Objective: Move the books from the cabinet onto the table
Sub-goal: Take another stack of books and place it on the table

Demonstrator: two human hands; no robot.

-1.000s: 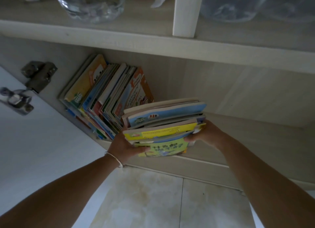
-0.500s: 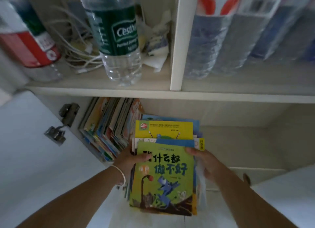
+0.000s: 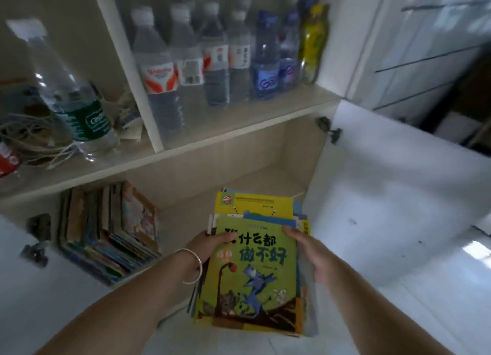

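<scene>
A person standing at an open cabinet (image 3: 239, 152) lifts a stack of picture books (image 3: 255, 275) clear of the lower compartment, the bundle now held flat and face-up in front of the body, where a second ago it was still being drawn edge-on from the shelf mouth. The left hand (image 3: 206, 248) grips the stack's left edge, thumb curled over the green top cover, a bangle on the wrist; the right hand (image 3: 308, 251) grips the right edge the same way, thumb on top and fingers underneath, out of sight. The view has swung upward and to the right over that second, bringing into sight the upper shelf with its row of water bottles (image 3: 212, 62), a single green-labelled bottle (image 3: 79, 107) and a tangle of white cords (image 3: 32, 139) in the left bay. A second batch, the remaining books (image 3: 109, 229), leans in the far left corner of the lower compartment, well apart from the carried stack. Both white doors stand open, the right door (image 3: 398, 184) just beside the books. No desk is in sight, so the load appears to be out of the cabinet but not yet delivered; judging by what is left behind, at least one more trip seems likely.
</scene>
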